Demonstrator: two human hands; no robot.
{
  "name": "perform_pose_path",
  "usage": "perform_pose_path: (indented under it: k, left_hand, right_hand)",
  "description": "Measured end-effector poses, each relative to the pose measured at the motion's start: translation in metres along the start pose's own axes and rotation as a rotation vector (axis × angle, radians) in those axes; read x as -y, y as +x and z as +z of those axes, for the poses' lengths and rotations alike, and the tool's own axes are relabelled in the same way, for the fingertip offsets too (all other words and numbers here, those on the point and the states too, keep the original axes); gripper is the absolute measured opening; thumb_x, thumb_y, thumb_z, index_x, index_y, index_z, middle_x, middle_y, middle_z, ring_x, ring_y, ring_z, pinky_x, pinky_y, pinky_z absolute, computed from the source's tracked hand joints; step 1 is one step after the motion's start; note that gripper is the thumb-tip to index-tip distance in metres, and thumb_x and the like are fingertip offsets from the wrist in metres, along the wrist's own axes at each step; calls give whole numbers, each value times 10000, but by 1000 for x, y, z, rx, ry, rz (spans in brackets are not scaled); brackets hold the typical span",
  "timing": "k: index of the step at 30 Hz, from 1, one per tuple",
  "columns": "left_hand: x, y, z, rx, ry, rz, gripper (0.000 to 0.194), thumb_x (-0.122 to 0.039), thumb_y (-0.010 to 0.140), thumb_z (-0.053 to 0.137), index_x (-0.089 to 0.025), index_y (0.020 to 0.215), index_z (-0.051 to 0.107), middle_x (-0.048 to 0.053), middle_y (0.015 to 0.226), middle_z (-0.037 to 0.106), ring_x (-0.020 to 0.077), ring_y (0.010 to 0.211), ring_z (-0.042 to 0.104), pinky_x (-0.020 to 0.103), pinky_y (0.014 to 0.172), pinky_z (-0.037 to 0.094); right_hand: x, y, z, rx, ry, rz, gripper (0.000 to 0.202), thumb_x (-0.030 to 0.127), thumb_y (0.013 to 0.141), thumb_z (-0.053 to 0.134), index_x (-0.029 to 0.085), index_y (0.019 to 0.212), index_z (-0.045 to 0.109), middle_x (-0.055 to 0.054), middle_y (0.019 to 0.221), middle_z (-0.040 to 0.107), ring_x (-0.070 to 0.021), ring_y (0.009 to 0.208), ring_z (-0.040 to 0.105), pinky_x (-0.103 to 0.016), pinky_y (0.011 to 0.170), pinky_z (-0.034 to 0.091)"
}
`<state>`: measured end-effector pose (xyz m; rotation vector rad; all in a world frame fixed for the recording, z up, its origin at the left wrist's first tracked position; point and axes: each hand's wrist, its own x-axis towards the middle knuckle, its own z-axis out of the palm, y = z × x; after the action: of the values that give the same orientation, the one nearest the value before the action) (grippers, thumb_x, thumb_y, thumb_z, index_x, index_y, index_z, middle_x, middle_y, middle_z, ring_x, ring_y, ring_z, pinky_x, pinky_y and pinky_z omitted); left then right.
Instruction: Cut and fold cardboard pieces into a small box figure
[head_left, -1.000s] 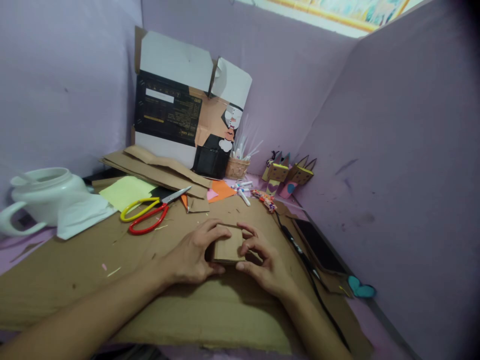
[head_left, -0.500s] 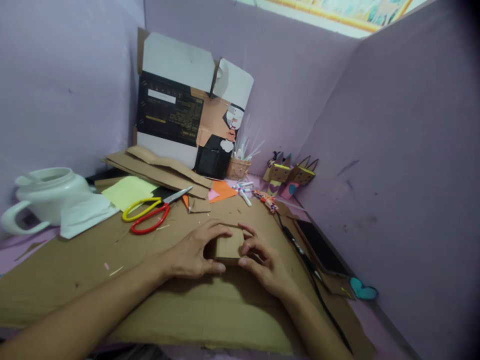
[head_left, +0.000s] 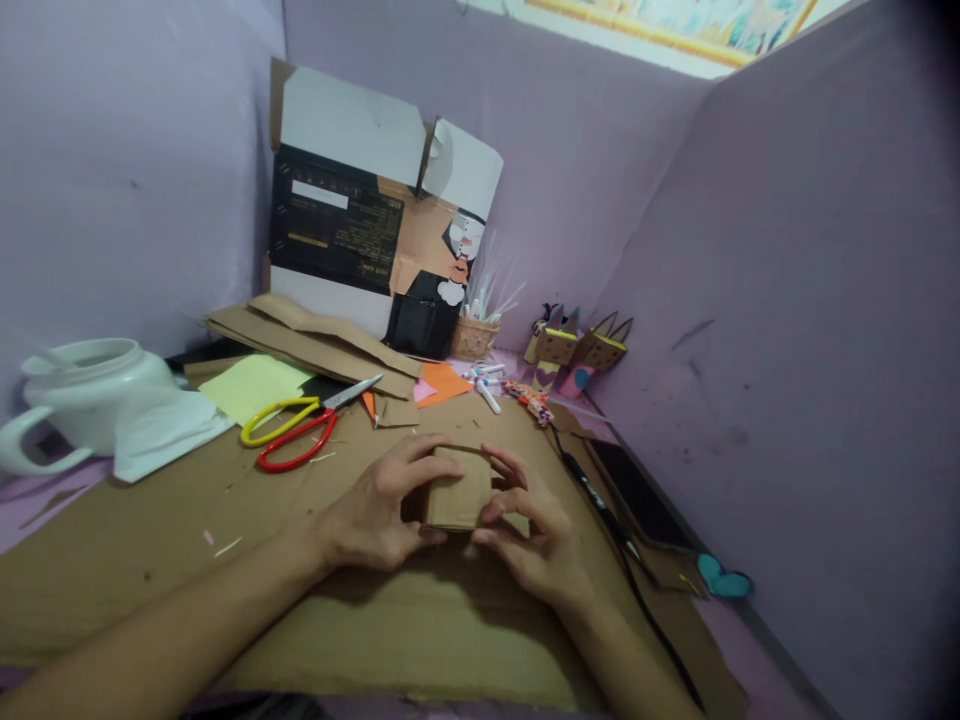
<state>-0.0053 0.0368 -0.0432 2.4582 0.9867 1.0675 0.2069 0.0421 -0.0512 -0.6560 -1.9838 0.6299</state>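
Note:
Between my two hands is a small cardboard box (head_left: 460, 492), its top face turned up toward me. My left hand (head_left: 390, 500) grips its left side, the index finger lying over the top edge and the thumb at the front lower edge. Curled around the right side is my right hand (head_left: 529, 525), with fingertips against the side and the thumb near the front right corner. The box is just over a large sheet of brown cardboard (head_left: 300, 600); whether it touches the sheet is hidden.
Scissors (head_left: 307, 425) with yellow and red handles lie to the left, near a white teapot (head_left: 94, 390). Cardboard strips (head_left: 315, 340) and markers (head_left: 486, 390) are farther back. A black pen-like tool with a cord (head_left: 600, 500) and a phone (head_left: 637, 490) lie right.
The box has tilted slightly, with its front edge shifted a little left and down. My right thumb has slid slightly along its front corner. The view has moved a little.

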Motion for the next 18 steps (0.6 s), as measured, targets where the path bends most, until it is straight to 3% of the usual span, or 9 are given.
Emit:
perform_pose_path:
  k: [5, 12, 18]
  left_hand:
    - [-8, 0, -3, -68, 54, 179, 551, -135, 662, 593, -239, 1171, 410, 118, 1281, 369, 274, 1185, 384, 440, 980, 338]
    - [-8, -1, -2, -107, 30, 283, 780, -63, 601, 501, -213, 1312, 219, 120, 1257, 388, 272, 1194, 351, 467, 1010, 285]
    - [-10, 0, -2, -98, 31, 276, 667, -65, 619, 543, -229, 1223, 311, 115, 1271, 362, 262, 1192, 358, 441, 1000, 303]
  right_hand:
    - [1, -6, 1, -100, -57, -139, 387, 194, 672, 694, 271, 980, 472, -97, 1275, 458, -283, 1171, 446, -446, 897, 441]
    - [3, -10, 0, -115, -65, -215, 501, 131, 652, 681, 309, 1052, 437, -73, 1291, 446, -288, 1172, 448, -486, 921, 428]
    - [8, -5, -5, -43, -176, -251, 182, 123, 682, 638, 253, 800, 593, -45, 1346, 383, -293, 1176, 441, -454, 896, 448]
